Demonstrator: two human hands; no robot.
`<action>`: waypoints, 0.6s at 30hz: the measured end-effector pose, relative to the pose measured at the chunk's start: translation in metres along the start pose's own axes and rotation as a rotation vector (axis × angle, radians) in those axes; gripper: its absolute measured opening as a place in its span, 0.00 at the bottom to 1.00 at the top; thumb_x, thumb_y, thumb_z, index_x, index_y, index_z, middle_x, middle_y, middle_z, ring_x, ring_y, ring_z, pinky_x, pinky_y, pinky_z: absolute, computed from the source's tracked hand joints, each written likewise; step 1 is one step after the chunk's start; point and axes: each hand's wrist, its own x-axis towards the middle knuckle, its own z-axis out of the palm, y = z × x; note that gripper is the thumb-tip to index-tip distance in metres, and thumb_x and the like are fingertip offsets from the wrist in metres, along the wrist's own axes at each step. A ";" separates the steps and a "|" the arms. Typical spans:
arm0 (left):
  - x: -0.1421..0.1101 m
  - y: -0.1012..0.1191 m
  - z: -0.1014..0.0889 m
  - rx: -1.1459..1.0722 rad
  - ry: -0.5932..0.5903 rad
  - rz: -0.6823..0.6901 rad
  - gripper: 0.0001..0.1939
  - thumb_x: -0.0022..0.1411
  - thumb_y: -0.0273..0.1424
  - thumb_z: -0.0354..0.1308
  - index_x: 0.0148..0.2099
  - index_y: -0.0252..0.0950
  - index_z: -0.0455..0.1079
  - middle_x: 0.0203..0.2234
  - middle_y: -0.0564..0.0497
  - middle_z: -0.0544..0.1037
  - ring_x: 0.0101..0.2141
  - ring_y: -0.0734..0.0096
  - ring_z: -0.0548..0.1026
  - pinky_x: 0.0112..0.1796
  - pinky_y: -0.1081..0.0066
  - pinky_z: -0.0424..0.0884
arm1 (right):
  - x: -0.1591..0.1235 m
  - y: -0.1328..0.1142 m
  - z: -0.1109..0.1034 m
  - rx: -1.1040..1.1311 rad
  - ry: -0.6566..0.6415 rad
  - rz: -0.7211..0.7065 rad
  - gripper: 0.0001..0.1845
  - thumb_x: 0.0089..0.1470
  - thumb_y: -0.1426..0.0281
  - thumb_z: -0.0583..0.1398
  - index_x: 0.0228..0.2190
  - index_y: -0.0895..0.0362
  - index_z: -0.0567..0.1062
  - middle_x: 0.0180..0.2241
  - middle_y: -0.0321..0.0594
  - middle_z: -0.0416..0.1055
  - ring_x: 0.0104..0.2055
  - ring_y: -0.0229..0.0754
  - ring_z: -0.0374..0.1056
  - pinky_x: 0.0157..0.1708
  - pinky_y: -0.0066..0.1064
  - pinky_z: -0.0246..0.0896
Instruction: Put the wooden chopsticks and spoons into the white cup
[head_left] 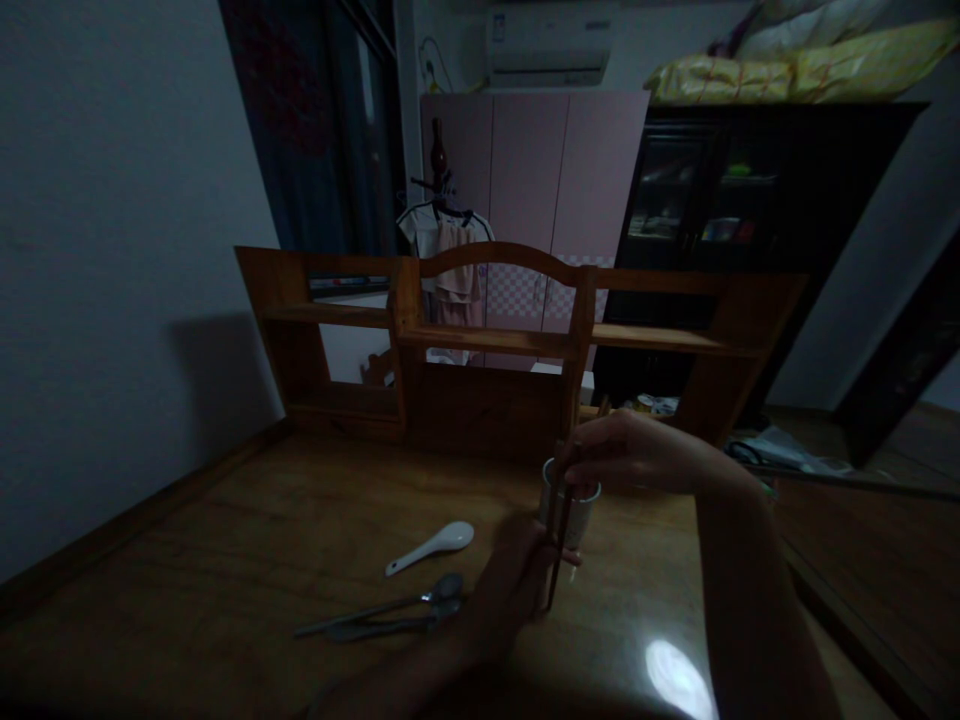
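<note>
My right hand (630, 450) is closed, its fingers pinching the upper part of thin dark chopsticks (560, 540) that point downward. Lower down, my left hand (517, 570) is closed around the chopsticks, and a fingertip shows beyond them. Just behind the chopsticks stands a light-coloured cup (583, 515), partly covered by both hands; dim light hides most of what is inside it. To the left of my left hand lie a white soup spoon (450, 537) and, nearer to me, metal spoons (448, 587) side by side, their bowls close to my wrist.
A wooden shelf unit (491, 342) runs along the back edge of the table (300, 530). A wall (135, 300) borders the left side. Bright glare lies on the tabletop near my right forearm. Beyond the shelf stand a pink wardrobe (525, 180) and hanging clothes (456, 255).
</note>
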 end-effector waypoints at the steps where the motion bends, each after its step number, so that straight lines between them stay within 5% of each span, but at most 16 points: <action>1: 0.000 -0.001 0.000 -0.021 -0.012 -0.014 0.23 0.69 0.45 0.40 0.46 0.36 0.71 0.18 0.58 0.61 0.19 0.77 0.59 0.22 0.76 0.55 | 0.000 0.000 0.000 0.003 0.003 0.002 0.19 0.56 0.57 0.61 0.40 0.60 0.78 0.33 0.43 0.77 0.35 0.42 0.74 0.34 0.29 0.69; 5: 0.002 -0.008 0.002 -0.097 -0.028 -0.056 0.23 0.69 0.45 0.40 0.47 0.37 0.70 0.17 0.60 0.57 0.17 0.79 0.55 0.20 0.77 0.52 | 0.000 0.001 0.000 0.029 0.008 0.006 0.18 0.55 0.57 0.61 0.39 0.59 0.78 0.34 0.43 0.77 0.35 0.41 0.74 0.35 0.29 0.69; 11: 0.004 -0.012 0.001 -0.019 0.028 0.040 0.22 0.69 0.43 0.41 0.49 0.37 0.71 0.30 0.51 0.72 0.22 0.79 0.61 0.23 0.77 0.56 | 0.000 0.000 0.001 0.020 0.004 -0.015 0.17 0.56 0.59 0.61 0.38 0.60 0.78 0.31 0.42 0.77 0.33 0.40 0.73 0.33 0.28 0.69; 18: -0.001 -0.003 0.001 0.064 -0.016 -0.005 0.24 0.70 0.43 0.38 0.56 0.37 0.67 0.28 0.51 0.73 0.20 0.78 0.61 0.22 0.76 0.58 | 0.001 0.000 0.000 -0.011 0.009 -0.008 0.18 0.55 0.57 0.61 0.37 0.60 0.78 0.31 0.41 0.76 0.34 0.41 0.73 0.33 0.28 0.68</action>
